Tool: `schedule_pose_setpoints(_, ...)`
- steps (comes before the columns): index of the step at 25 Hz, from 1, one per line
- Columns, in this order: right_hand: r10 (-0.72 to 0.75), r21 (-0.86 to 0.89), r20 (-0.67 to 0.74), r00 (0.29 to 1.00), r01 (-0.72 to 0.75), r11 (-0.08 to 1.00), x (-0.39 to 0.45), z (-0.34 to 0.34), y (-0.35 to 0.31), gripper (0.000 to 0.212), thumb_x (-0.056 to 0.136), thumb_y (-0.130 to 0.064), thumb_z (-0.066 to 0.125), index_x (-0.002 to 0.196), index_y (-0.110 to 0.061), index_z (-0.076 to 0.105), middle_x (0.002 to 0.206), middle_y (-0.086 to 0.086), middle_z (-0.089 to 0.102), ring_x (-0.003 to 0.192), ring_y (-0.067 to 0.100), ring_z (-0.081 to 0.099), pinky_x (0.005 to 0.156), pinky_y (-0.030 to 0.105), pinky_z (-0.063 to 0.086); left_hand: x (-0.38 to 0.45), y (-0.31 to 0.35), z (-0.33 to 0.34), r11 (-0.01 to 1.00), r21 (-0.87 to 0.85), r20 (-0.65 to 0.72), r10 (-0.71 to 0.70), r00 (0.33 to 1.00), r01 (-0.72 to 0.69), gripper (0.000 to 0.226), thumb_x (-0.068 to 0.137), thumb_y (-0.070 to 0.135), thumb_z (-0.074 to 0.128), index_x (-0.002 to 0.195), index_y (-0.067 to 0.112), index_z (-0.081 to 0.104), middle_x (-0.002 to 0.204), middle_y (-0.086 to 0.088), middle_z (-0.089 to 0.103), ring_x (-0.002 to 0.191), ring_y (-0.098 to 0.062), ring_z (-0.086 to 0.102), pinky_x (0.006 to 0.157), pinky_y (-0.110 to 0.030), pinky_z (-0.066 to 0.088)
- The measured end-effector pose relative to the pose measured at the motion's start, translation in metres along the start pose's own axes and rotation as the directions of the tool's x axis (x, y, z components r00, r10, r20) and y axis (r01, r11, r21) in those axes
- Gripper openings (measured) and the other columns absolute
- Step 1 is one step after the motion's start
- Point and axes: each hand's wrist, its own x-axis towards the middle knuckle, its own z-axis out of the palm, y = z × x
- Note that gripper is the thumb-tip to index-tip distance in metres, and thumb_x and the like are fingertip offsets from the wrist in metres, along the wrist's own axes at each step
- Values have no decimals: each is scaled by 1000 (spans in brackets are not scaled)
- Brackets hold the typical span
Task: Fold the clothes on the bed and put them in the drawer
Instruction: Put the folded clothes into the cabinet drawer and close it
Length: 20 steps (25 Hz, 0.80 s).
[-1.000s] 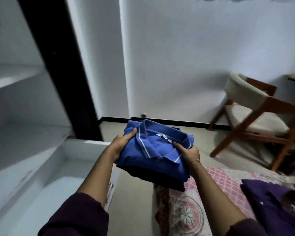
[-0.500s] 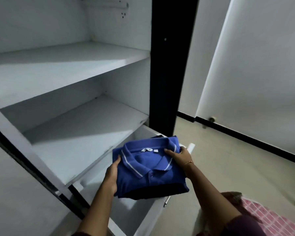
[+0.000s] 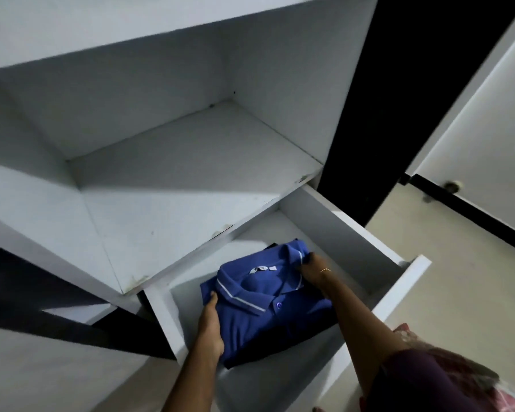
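folded blue polo (image 3: 259, 304) gripped by both hands (image 3: 211, 331) inside open drawer (image 3: 399, 295), shelf (image 3: 191, 179) above.

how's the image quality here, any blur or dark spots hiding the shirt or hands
Head view: dim, with hard shadows across the shelf; wide-angle bends the cabinet edges; the right hand is slightly motion-smeared; the blue polo shirt and left hand read clearly; the dark garment under the shirt is lost in shadow.

dark garment (image 3: 283, 344): mostly hidden under the blue shirt (image 3: 262, 304)
left fingers: hidden beneath shirt
drawer (image 3: 399, 289) front: cut off below
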Motion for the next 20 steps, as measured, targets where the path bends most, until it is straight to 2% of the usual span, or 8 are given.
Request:
schedule_pose_setpoints(3,38,-97,57,998,-32,995,25,14,10,40,94,-14,48,127,7,43,128,22,53,116,34,53,87,34,42,16,-11,7,1000,-10,-70,-20,997,20,48,93,46,47,111,3,60,109,-19,62,95,-33,60,71,-33,48)
schedule_pose_setpoints(5,46,-156,95,994,-30,987,31,18,16,40,93,-12,47,127,7,41,129,23,52,116,35,52,89,36,42,21,-19,10,1000,-18,-138,16,990,-18,49,93,46,49,117,5,59,116,-16,62,103,-33,59,83,-37,49)
schedule_pose_setpoints(7,44,-193,140,989,-16,981,34,20,18,40,93,-10,46,129,7,39,129,24,51,117,36,52,89,37,43,44,-38,2,996,10,-243,87,966,-87,66,80,58,55,122,8,58,122,-15,61,104,-33,60,93,-42,48)
schedule_pose_setpoints(9,59,-178,180,982,-27,984,32,18,17,41,92,-8,46,129,6,38,128,24,51,115,37,53,89,39,46,37,-46,7,979,164,-427,183,885,-124,89,62,64,59,131,9,50,131,-18,54,111,-36,56,98,-49,45)
schedule_pose_setpoints(12,72,10,139,988,-74,997,17,11,8,39,89,-6,46,125,5,41,126,24,51,111,39,54,88,44,49,-29,-33,47,906,385,-592,386,708,-173,88,82,42,64,149,9,17,154,-16,20,137,-38,29,109,-50,31)
schedule_pose_setpoints(15,6,177,158,987,-35,984,-12,0,0,40,92,-2,42,131,4,35,123,22,51,113,36,52,91,39,47,-63,-40,74,845,399,-552,531,643,-356,77,89,26,61,149,8,16,156,-14,15,141,-33,22,112,-43,26)
schedule_pose_setpoints(18,-56,237,228,972,0,971,-59,-7,-2,42,94,-6,42,135,2,37,93,13,53,77,24,57,58,26,45,-98,-54,87,800,300,-493,596,634,-519,69,90,19,60,147,8,23,152,-14,27,139,-30,29,112,-40,28)
schedule_pose_setpoints(20,-136,234,252,958,77,969,-89,-10,2,44,94,-6,41,138,0,35,87,10,54,69,17,52,53,25,43,-120,-69,88,671,460,-405,741,535,-581,63,89,14,61,144,5,32,148,-15,35,136,-30,34,110,-38,29)
